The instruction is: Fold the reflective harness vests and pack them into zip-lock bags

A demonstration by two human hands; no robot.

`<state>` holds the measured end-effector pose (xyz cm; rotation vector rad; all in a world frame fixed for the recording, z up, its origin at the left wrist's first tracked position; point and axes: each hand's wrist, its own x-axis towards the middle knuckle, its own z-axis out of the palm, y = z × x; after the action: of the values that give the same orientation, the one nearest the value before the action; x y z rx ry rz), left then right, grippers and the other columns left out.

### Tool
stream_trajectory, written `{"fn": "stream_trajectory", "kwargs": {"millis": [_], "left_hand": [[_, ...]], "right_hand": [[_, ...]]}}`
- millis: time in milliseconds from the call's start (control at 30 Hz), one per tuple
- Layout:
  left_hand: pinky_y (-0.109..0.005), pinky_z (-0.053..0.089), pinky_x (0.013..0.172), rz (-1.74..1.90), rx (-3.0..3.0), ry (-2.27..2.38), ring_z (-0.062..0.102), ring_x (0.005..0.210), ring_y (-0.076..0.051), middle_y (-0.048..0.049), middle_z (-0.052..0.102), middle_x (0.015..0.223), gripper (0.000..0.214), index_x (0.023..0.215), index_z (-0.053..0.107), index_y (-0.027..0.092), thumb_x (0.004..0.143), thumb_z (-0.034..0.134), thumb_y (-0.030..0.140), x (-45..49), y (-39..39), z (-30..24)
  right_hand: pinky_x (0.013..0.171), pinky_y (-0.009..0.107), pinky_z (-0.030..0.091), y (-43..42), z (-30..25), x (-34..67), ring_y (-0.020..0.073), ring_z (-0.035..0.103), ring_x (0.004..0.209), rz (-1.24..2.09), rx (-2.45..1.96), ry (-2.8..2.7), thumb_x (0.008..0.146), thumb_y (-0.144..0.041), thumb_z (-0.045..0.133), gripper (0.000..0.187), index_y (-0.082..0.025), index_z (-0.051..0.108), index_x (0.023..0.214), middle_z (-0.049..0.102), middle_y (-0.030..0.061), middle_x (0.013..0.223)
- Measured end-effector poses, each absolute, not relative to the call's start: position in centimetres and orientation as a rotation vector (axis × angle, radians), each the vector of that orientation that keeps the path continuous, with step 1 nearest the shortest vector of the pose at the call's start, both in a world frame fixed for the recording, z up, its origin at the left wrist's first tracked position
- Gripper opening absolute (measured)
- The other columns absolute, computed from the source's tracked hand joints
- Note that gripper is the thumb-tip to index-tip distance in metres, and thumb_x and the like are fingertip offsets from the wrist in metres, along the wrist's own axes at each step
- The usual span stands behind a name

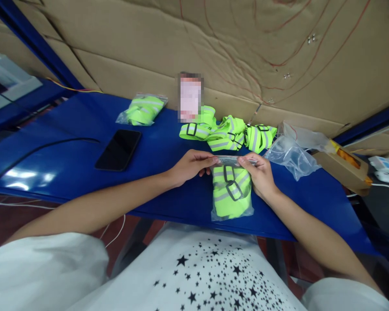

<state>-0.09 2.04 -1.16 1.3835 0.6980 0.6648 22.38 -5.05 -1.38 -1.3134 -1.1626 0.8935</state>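
Note:
A clear plastic zip bag (216, 212) lies near the front of the blue table, its top edge toward the cardboard. Folded inside is a neon-yellow reflective strap (228, 206) with grey stripes and black buckles. My left hand (192, 166) pinches the left end of the bag's top edge between thumb and fingers. At the right end of the same edge, my right hand (258, 173) grips it, thumb on top. Just beyond my hands lie several loose bundles of the same strap (227, 133).
A filled bag (144, 110) and a black phone (118, 150) lie to the left on the blue table (65, 172). Empty clear bags (293, 155) and a cardboard box (342, 170) sit at the right. A cardboard wall (142, 47) bounds the back; a black cable (45, 149) crosses the left side.

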Motion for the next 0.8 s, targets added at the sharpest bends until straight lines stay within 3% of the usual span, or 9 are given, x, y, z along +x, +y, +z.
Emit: {"fn": "stream_trajectory", "kwargs": {"millis": [100, 200, 367, 500, 600, 667, 733, 800], "left_hand": [[-0.02, 0.041, 0.051, 0.655, 1.353, 0.685, 0.058, 0.064, -0.01, -0.005, 0.069, 0.08, 0.04, 0.094, 0.077, 0.014, 0.083, 0.075, 0.052, 0.0, 1.9, -1.0], [-0.021, 0.048, 0.055, 0.622, 1.334, 0.638, 0.061, 0.073, -0.012, -0.0062, 0.068, 0.09, 0.047, 0.114, 0.072, 0.016, 0.087, 0.071, 0.054, 0.1, 1.9, -0.9], [-0.026, 0.055, 0.061, 0.527, 1.429, 0.616, 0.065, 0.083, -0.016, -0.0099, 0.061, 0.116, 0.085, 0.145, 0.047, 0.022, 0.072, 0.087, 0.041, 0.1, 1.8, -1.6], [-0.027, 0.054, 0.058, 0.536, 1.44, 0.678, 0.063, 0.071, -0.012, -0.007, 0.059, 0.112, 0.084, 0.139, 0.044, 0.022, 0.07, 0.089, 0.036, 0.2, 1.9, -2.3], [-0.025, 0.052, 0.053, 0.642, 1.374, 0.688, 0.061, 0.067, -0.011, -0.003, 0.057, 0.104, 0.074, 0.131, 0.045, 0.023, 0.072, 0.087, 0.038, 0.2, 1.9, -2.5], [-0.023, 0.052, 0.056, 0.717, 1.361, 0.65, 0.061, 0.071, -0.011, -0.0025, 0.056, 0.106, 0.072, 0.13, 0.044, 0.025, 0.074, 0.087, 0.038, 0.2, 1.7, -2.5], [-0.023, 0.052, 0.061, 0.775, 1.37, 0.603, 0.061, 0.075, -0.011, -0.0024, 0.055, 0.109, 0.072, 0.132, 0.043, 0.028, 0.075, 0.086, 0.038, 0.2, 1.6, -2.4], [-0.023, 0.052, 0.064, 0.802, 1.38, 0.581, 0.06, 0.076, -0.01, -0.0024, 0.054, 0.112, 0.075, 0.134, 0.041, 0.029, 0.075, 0.087, 0.038, 0.3, 1.4, -2.3]], "right_hand": [[0.072, 0.029, 0.051, -5.0, -1.4, 22.4, 0.0165, 0.064, 0.073, 0.845, -1.326, -1.201, 0.079, -0.05, 0.08, 0.03, -0.022, 0.07, 0.075, 0.071, -0.0005, 0.074], [0.072, 0.028, 0.053, -4.5, -1.7, 22.6, 0.0165, 0.065, 0.075, 0.875, -1.331, -1.073, 0.079, -0.052, 0.08, 0.031, -0.022, 0.07, 0.079, 0.072, 0.0, 0.079], [0.079, 0.036, 0.059, -3.0, -2.3, 23.6, 0.0211, 0.071, 0.081, 1.074, -1.285, -0.774, 0.081, -0.061, 0.073, 0.04, -0.023, 0.066, 0.088, 0.075, 0.0021, 0.087], [0.095, 0.042, 0.058, -2.9, -1.7, 23.7, 0.025, 0.071, 0.108, 1.164, -1.208, -0.942, 0.088, -0.069, 0.06, 0.051, -0.022, 0.07, 0.103, 0.076, 0.0068, 0.112], [0.111, 0.043, 0.05, -3.6, -0.9, 23.1, 0.0239, 0.062, 0.13, 1.199, -1.144, -1.125, 0.083, -0.058, 0.074, 0.053, -0.027, 0.065, 0.125, 0.068, 0.0048, 0.135], [0.119, 0.041, 0.044, -4.1, -0.5, 22.7, 0.0226, 0.053, 0.14, 1.189, -1.13, -1.203, 0.076, -0.048, 0.083, 0.067, -0.031, 0.058, 0.136, 0.06, 0.0022, 0.147], [0.119, 0.041, 0.044, -4.3, -0.4, 22.6, 0.0225, 0.05, 0.143, 1.204, -1.135, -1.217, 0.073, -0.043, 0.087, 0.079, -0.034, 0.051, 0.143, 0.054, 0.0011, 0.153], [0.111, 0.041, 0.052, -4.4, -0.6, 22.6, 0.0234, 0.055, 0.138, 1.251, -1.17, -1.186, 0.073, -0.044, 0.086, 0.083, -0.035, 0.046, 0.145, 0.056, 0.0022, 0.151]]}}
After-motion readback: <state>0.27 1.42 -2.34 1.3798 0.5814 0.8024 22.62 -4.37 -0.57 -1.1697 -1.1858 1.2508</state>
